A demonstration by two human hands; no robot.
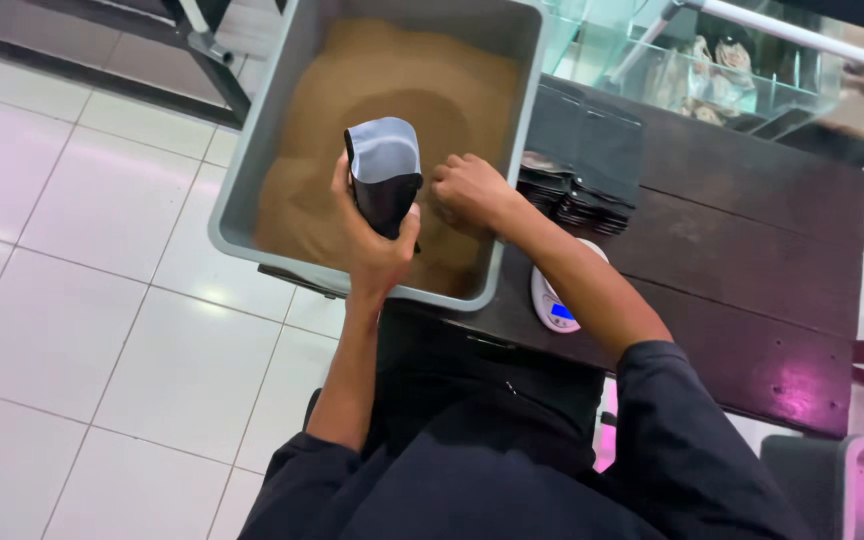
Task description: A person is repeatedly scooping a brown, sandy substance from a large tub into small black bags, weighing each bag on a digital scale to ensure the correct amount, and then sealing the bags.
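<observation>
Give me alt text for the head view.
The left hand holds an open black pouch above a grey plastic tub of brown powder, where the right hand rests closed; a small white scale sits beside it.

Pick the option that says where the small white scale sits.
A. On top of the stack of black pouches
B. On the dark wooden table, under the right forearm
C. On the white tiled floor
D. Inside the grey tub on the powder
B: the white scale rests on the dark table just outside the grey tub, with the right forearm crossing above it toward the brown powder.
</observation>
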